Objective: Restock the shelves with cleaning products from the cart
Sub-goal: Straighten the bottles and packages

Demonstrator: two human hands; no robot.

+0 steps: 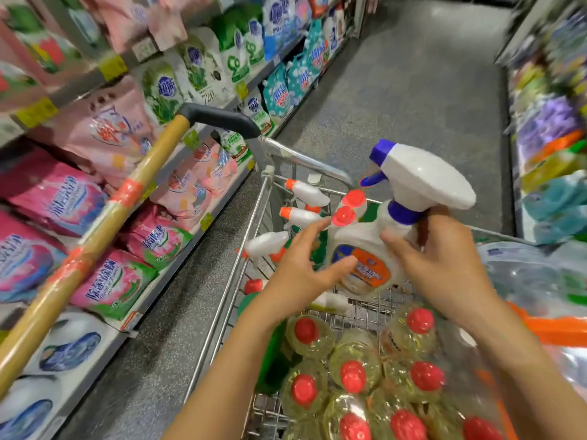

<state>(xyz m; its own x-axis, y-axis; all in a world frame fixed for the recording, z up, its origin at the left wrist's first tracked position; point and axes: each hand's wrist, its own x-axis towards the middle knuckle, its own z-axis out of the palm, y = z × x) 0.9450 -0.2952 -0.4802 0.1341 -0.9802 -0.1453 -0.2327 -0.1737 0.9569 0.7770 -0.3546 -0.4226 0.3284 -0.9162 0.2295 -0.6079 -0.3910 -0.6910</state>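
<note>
Shelves [104, 185]: rows of pink, green and blue detergent bags fill the racks on the left. Motion blur smears most of the print, and the nearest bags are cut off by the frame edge.
Floor [397, 90]: grey speckled aisle running between the two sides.
Far rack [552, 128]: goods on the right are a blur of purple, orange and teal; no product can be made out.
Cart [305, 157]: wire trolley in the aisle beside the shelves, its near end hidden under the arms and stock.
Pole [95, 239]: film-wrapped, banded with orange tape, slanting from the cart's front corner to the lower left, where its end is cut off.
Pack [352, 373]: red-capped yellow bottles in clear wrap, filling the cart's near half.
Spray bottle [362, 246]: white with a blue nozzle, tilted and held above the cart; its label is too blurred to read.
Right hand [444, 268]: grips the spray bottle, fingers curled round its neck and thumb on the body.
Left hand [301, 271]: fingers spread and holding nothing, just beside the label; contact cannot be told.
Small bottles [306, 193]: white with orange caps, lying at the cart's far end, partly hidden behind the spray bottle.
</note>
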